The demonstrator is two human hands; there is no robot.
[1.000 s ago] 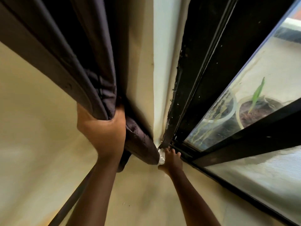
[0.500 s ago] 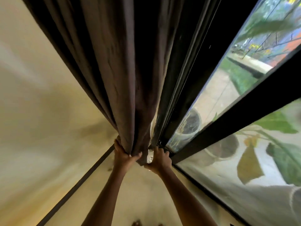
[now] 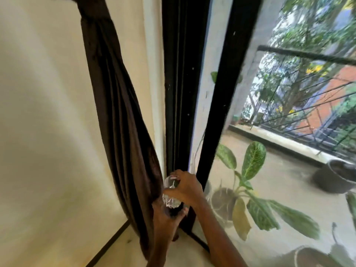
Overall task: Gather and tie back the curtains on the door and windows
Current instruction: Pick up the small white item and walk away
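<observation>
The left grip (image 3: pixel 165 212) is closed round the gathered dark velvety curtain (image 3: pixel 119 116), now hanging bundled against the cream wall (image 3: pixel 44 112); a faceted clear crystal tieback (image 3: pixel 171 195) is pinched by the right hand (image 3: pixel 185 186) beside the black door frame (image 3: pixel 180 83).

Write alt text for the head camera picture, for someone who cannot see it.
Two bare hands, left hand and right hand, hold a clear crystal-like holdback against a gathered dark brown curtain beside a black-framed glass door; potted plants stand outside.

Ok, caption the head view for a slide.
Both hands, left hand and right hand, work a clear crystal-like tieback around the gathered dark brown curtain.
</observation>
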